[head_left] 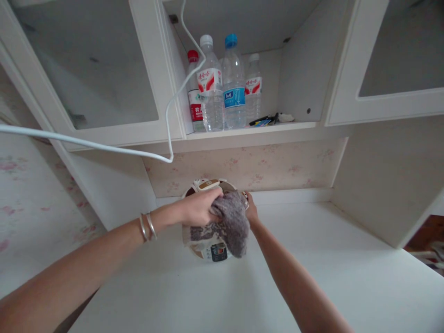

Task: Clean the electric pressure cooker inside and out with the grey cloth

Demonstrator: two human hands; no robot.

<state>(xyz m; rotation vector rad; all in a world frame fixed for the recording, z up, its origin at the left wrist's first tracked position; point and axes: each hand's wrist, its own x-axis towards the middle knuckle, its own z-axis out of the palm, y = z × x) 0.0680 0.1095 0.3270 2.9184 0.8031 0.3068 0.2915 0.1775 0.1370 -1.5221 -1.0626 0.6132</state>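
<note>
A round white and brown rice cooker [211, 247] stands on the white counter [312, 268] against the back wall. My left hand [197, 208] is closed on a grey cloth [232, 222] and presses it on the cooker's lid; the cloth hangs down over the front. My right hand [251, 212] rests against the cooker's right side, mostly hidden behind the cloth, so its fingers do not show clearly. Two silver bangles [147, 226] sit on my left wrist.
An open shelf [249, 130] above holds several water bottles [222, 88] and small items [270, 119]. A white cable [104, 145] hangs across from the left. Glass-fronted cabinet doors [86, 69] flank the shelf. A side wall [388, 180] bounds the counter on the right.
</note>
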